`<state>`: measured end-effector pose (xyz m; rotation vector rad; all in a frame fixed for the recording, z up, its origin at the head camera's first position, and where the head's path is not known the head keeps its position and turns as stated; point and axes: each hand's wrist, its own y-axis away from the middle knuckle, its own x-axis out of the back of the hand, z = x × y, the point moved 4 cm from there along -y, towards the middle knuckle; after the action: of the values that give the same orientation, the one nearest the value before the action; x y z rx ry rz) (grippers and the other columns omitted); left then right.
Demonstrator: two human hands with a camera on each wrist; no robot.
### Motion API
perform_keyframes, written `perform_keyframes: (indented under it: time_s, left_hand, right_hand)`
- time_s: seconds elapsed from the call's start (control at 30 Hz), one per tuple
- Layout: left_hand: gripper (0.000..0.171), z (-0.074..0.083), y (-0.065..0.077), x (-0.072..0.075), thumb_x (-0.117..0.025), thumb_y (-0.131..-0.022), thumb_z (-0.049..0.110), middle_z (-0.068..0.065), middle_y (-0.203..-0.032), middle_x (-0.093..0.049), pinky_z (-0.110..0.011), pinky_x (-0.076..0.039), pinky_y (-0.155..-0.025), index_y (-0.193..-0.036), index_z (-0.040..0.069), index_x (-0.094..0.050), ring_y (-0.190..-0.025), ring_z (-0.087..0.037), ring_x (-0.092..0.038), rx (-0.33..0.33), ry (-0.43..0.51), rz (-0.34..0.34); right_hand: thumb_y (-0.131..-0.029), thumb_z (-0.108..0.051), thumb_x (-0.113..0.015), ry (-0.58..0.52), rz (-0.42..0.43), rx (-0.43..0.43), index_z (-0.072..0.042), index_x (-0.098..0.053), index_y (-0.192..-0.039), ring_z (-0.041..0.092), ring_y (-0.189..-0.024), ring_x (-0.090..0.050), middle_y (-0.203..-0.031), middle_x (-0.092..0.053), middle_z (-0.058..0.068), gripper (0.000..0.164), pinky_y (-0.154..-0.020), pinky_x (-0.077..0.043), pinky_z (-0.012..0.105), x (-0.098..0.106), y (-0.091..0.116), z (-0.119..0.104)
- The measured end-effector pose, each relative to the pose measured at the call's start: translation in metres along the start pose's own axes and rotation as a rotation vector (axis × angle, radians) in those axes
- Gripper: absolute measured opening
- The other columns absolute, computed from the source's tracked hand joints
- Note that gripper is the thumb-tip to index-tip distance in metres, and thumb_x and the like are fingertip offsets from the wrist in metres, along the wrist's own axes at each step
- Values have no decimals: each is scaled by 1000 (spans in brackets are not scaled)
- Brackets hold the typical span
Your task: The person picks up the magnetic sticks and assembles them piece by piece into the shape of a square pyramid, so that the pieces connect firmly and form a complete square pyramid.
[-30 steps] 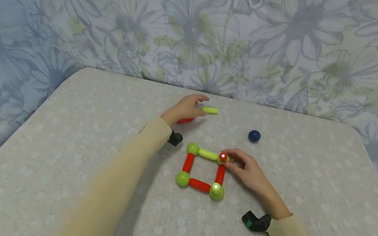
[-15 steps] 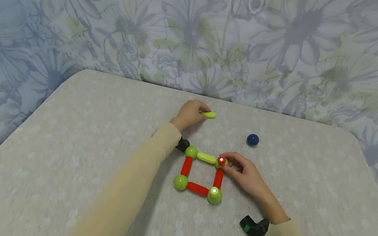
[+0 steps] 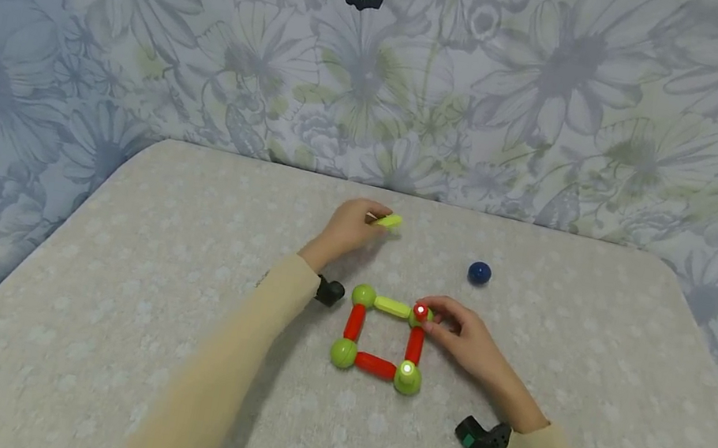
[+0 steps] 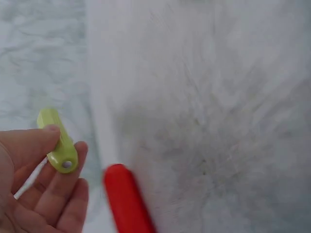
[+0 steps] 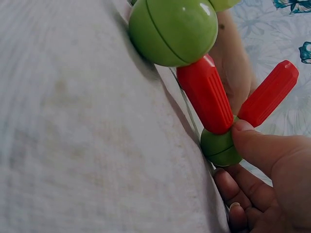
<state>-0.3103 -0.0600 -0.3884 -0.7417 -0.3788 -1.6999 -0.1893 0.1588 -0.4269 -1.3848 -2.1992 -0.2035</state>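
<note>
My left hand [image 3: 345,230], at the back of the table, pinches a yellow-green stick [image 4: 59,143] between thumb and fingers; a small metal dot shows in its end. Close by in the left wrist view is a red stick [image 4: 127,201], which the left hand and arm hide in the head view. In front lies a square of red and yellow-green sticks joined by green balls [image 3: 342,353]. My right hand [image 3: 471,341] holds the far right green ball [image 5: 221,147] with thumb and fingers. From that ball a further red stick [image 5: 270,93] stands up.
A dark blue ball [image 3: 479,273] sits behind and right of the square. Dark wrist cameras [image 3: 483,437] are worn at both sleeves, the left one close to the square's far left ball. A flowered wall [image 3: 563,132] rises behind the cloth-covered table [image 3: 598,338].
My left hand has closed from loose fingers onto the yellow-green stick and drawn it slightly left, turning it. The right hand stays on its ball. The head view has tilted up a little.
</note>
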Motion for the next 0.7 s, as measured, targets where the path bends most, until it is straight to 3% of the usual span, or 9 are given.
perform_keyframes:
  time_s: [0.17,0.23,0.43,0.53,0.7]
  left_hand:
    - [34,5,24,12,-62,-90,6,-11,-118,-58,-29,-49,-79,-124,3,-59,-102,-24,-59,24,158,-10]
    - [36,7,35,15,-63,-90,4,-14,-118,-57,-29,-49,-82,-124,0,-57,-103,-26,-58,21,261,-27]
    - [34,14,77,17,-60,-89,-3,-19,-111,-59,-33,-48,-85,-121,-6,-50,-102,-32,-59,20,594,-148]
    - [32,17,100,15,-59,-90,-4,-19,-110,-61,-38,-47,-87,-120,-6,-47,-104,-31,-58,27,682,-225]
    - [39,17,131,7,-61,-90,0,-20,-116,-60,-40,-47,-86,-127,-8,-49,-104,-27,-59,7,692,-336]
  right_hand:
    - [-92,-11,-61,11,-2,-1,-6,-61,-119,20,-86,-52,-99,-60,2,27,-69,-42,27,0,0,1]
    - [-92,-11,-61,13,-4,-6,-6,-60,-119,20,-86,-52,-100,-60,2,27,-69,-43,28,0,0,1]
    - [-92,-11,-61,9,-6,-14,-6,-60,-120,19,-86,-52,-100,-60,2,28,-69,-43,28,1,-1,1]
    - [-92,-9,-61,9,-8,-17,-4,-60,-120,20,-85,-52,-99,-60,3,28,-68,-43,28,1,0,-3]
    - [-92,-10,-62,4,-4,-22,-6,-60,-120,20,-86,-53,-100,-60,2,28,-69,-43,28,2,0,2]
